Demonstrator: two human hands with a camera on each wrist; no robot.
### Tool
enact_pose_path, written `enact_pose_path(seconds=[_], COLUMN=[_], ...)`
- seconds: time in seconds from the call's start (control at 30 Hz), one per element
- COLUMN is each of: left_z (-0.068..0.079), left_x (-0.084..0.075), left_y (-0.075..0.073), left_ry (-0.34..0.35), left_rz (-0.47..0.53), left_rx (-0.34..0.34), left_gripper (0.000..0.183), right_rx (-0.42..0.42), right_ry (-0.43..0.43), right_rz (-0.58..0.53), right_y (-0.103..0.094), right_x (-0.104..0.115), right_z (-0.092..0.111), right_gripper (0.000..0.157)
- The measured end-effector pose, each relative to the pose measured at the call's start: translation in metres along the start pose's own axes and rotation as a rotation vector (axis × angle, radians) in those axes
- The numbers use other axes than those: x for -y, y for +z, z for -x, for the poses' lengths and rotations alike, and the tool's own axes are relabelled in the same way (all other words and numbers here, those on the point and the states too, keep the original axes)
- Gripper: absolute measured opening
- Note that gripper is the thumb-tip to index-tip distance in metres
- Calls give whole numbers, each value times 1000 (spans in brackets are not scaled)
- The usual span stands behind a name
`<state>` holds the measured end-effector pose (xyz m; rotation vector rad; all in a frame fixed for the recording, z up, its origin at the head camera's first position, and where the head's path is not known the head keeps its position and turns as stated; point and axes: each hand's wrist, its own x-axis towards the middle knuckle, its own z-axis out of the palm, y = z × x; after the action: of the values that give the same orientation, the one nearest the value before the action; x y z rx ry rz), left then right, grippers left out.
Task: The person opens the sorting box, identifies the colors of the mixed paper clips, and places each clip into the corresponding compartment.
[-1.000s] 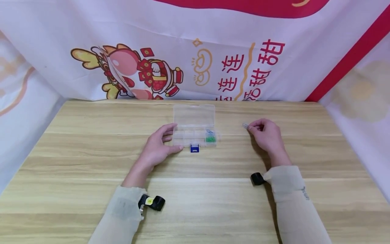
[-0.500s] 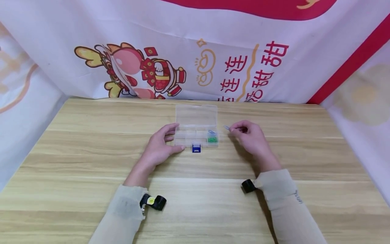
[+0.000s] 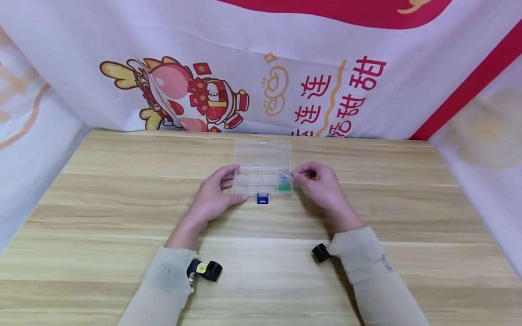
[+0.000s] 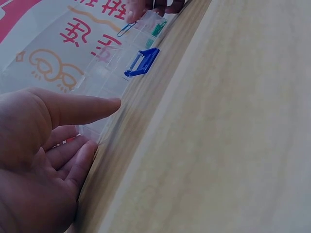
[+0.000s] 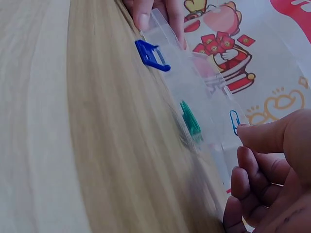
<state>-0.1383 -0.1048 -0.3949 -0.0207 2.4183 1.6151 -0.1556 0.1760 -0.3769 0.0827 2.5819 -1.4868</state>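
A clear plastic compartment box (image 3: 254, 181) sits on the table, its transparent lid (image 3: 263, 154) raised at the back. My left hand (image 3: 212, 190) holds the box's left end, thumb (image 4: 92, 109) along the front edge and fingers at the side and back. Between right thumb and forefinger, my right hand (image 3: 320, 183) pinches a blue paper clip (image 5: 234, 122) just over the box's right end. Small green pieces (image 5: 190, 120), probably paper clips, fill the front right compartment. Behind them, blue clip shapes (image 3: 283, 176) show in the back right compartment.
A blue latch (image 3: 263, 198) juts from the box's front edge. The wooden table (image 3: 261, 276) meets a printed white cloth (image 3: 244, 36) at the back. Black wrist cameras (image 3: 212, 270) are strapped to both sleeves.
My right hand has moved left with the paper clip, from the table to the box's right end. My left hand has stayed at the box's left end.
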Motion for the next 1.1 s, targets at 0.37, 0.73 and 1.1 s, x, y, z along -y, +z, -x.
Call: enact_pose_path(seconds=[0.37,0.73,1.1], left_z=[0,0,0], left_x=[1,1,0], left_y=[0,0,0], left_ry=[-2,6,10], left_rz=[8,-1,0], left_rx=[4,6,11], left_gripper=[81,80,79], right_rx=[-27,-38,-59], right_ry=[37,57,65], right_rz=[1,-19,-22], right_y=[10,13,13], right_x=[4,3,1], right_z=[0,1,0], right_gripper=[14,16,17])
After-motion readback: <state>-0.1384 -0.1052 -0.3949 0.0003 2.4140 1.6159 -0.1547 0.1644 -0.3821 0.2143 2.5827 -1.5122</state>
